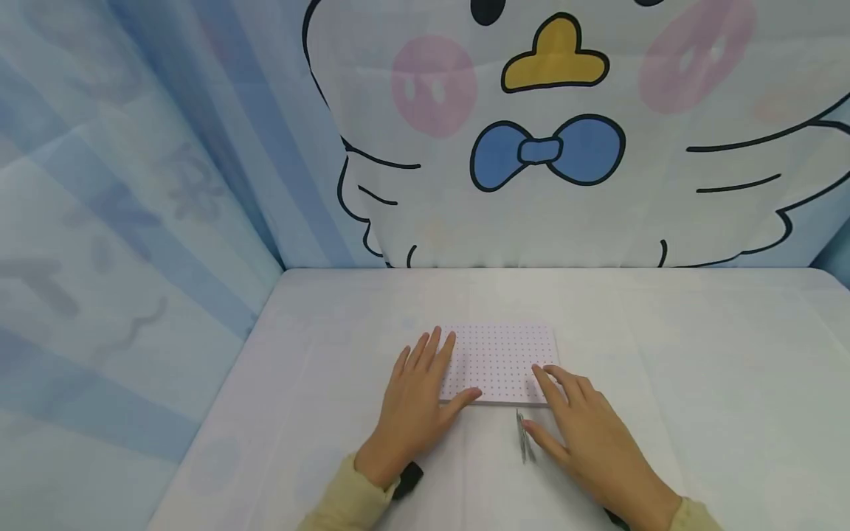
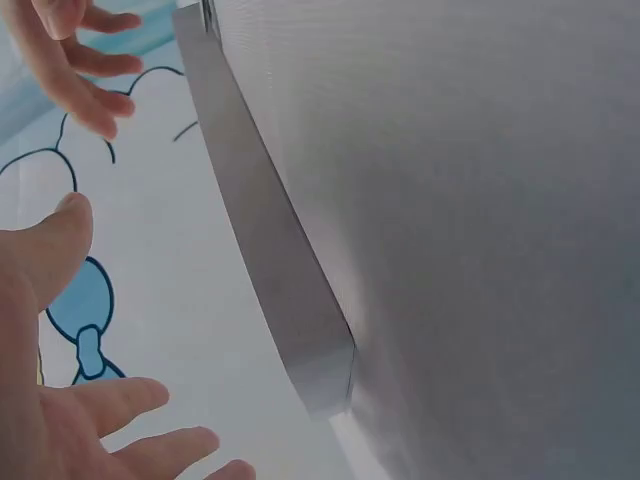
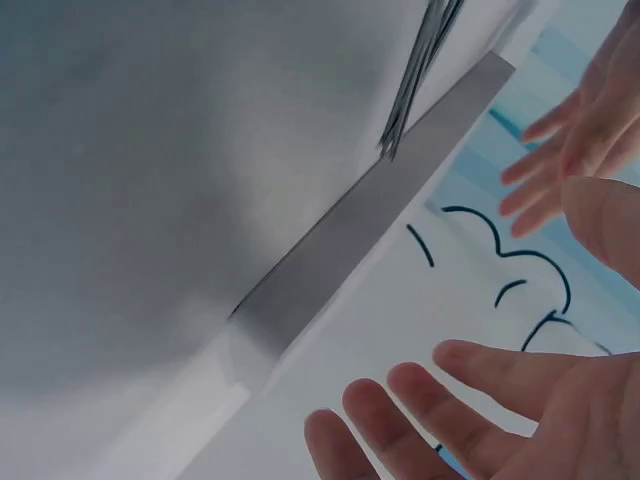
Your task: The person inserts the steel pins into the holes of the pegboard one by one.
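A flat white board point(image 1: 499, 358) with rows of small dots lies on the table. My left hand point(image 1: 415, 394) is over its left edge, fingers straight and spread, thumb pointing across the front left corner. Over the front right corner is my right hand point(image 1: 591, 431), fingers lightly bent and apart, holding nothing. Several thin metal rods point(image 1: 523, 436) lie in a narrow bundle in front of the board, beside the right thumb. Both wrist views show the board's grey side point(image 2: 255, 215) and gaps between it and the hands; the rods point(image 3: 415, 85) sit along it.
A white cloth point(image 1: 319, 383) covers the table. Behind its far edge hangs a curtain point(image 1: 438, 206) printed with a cartoon figure and a blue bow tie. Another pale blue curtain point(image 1: 119, 258) hangs along the left side. Black bands point(image 1: 408, 481) are on the wrists.
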Tool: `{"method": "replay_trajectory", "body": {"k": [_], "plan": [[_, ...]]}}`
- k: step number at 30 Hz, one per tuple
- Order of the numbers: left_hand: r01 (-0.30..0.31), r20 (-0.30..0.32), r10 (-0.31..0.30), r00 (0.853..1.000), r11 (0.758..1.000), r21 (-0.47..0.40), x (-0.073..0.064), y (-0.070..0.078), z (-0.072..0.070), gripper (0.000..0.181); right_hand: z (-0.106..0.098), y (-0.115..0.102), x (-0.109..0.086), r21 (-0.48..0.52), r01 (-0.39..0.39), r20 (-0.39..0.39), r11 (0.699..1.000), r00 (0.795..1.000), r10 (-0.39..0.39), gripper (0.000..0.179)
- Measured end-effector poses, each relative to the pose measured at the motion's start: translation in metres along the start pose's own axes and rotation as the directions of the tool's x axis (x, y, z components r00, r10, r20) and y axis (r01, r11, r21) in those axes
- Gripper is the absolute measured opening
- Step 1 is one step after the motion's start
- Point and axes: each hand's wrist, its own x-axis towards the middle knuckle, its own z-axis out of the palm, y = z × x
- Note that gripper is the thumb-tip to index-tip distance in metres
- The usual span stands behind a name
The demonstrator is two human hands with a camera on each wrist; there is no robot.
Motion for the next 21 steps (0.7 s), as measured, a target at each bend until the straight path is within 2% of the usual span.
{"method": "replay_trajectory", "body": {"k": [6, 9, 16, 21], "plan": [[0.023, 0.039, -0.019, 0.999, 0.994, -0.111, 0.006, -0.002, 0.004, 0.086, 0.005, -0.010, 0.005, 0.016, 0.016, 0.001, 1.000, 1.000, -0.016, 0.065], [0.027, 0.040, -0.021, 0.999, 0.988, -0.150, 0.010, -0.002, 0.006, 0.087, 0.007, -0.012, 0.006, 0.003, 0.038, -0.010, 0.999, 0.999, -0.038, 0.060], [0.090, 0.070, -0.075, 0.995, 0.966, -0.243, 0.017, -0.002, 0.008, 0.087, 0.017, -0.013, 0.008, -0.101, 0.151, -0.097, 0.983, 0.982, -0.160, 0.038], [0.108, 0.079, -0.089, 0.993, 0.954, -0.281, 0.021, -0.005, 0.011, 0.088, 0.018, -0.014, 0.008, -0.071, 0.128, -0.117, 0.989, 0.984, -0.136, 0.028]]}}
